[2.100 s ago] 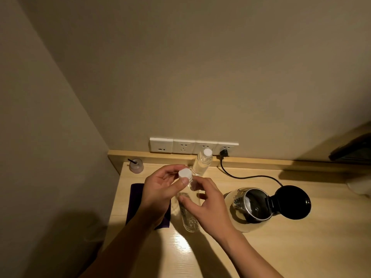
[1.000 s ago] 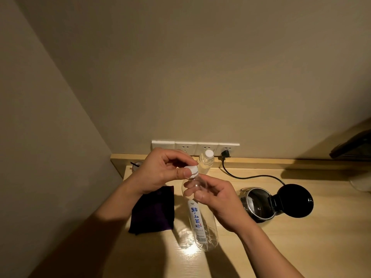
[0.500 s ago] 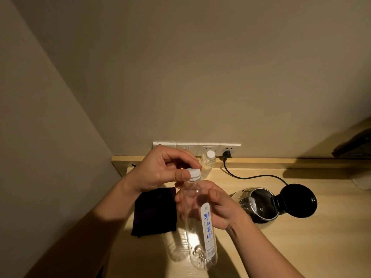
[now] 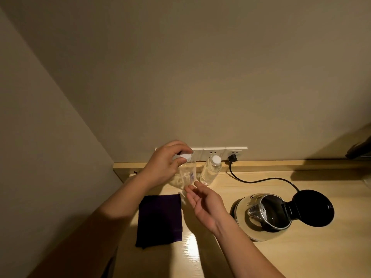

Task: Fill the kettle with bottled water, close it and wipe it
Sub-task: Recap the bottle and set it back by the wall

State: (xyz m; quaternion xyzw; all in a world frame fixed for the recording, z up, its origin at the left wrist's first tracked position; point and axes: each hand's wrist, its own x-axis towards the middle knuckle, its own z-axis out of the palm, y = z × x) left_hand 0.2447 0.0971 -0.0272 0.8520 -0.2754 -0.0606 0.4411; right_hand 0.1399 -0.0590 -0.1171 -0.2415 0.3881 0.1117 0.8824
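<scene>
The left hand (image 4: 163, 167) reaches toward the back of the wooden tabletop (image 4: 301, 257), its fingers (image 4: 178, 161) pinched around the white cap (image 4: 186, 156) of a clear plastic water bottle (image 4: 187, 175). The bottle stands roughly upright under that grip, close to the raised ledge at the rear of the tabletop; whether its base rests on the surface cannot be told, since the right hand hides the bottom. A small label shows on its side, too blurred to read.

The right hand (image 4: 206, 205) is just in front of the bottle, palm turned up and inward, fingers (image 4: 192, 192) loosely spread and holding nothing — their tips lie near the bottle's lower part, and contact cannot be made out.

Just beside the held bottle, to its right, a second bottle (image 4: 210, 171) with a white cap stands against the ledge, filled with clear liquid. Behind both, a row of white wall sockets (image 4: 220, 151) runs along the wall, with a black plug (image 4: 232, 158) seated in the rightmost one. Its black cord (image 4: 261, 179) trails across the tabletop to the electric kettle (image 4: 267, 213) — the kettle sits on its round base at the right, well apart from the bottles, with its black lid (image 4: 313, 207) swung fully open and the shiny metal inside exposed.

A dark purple folded cloth (image 4: 159, 217) lies flat on the tabletop under the left forearm, near the right hand's wrist and untouched by either hand.
</scene>
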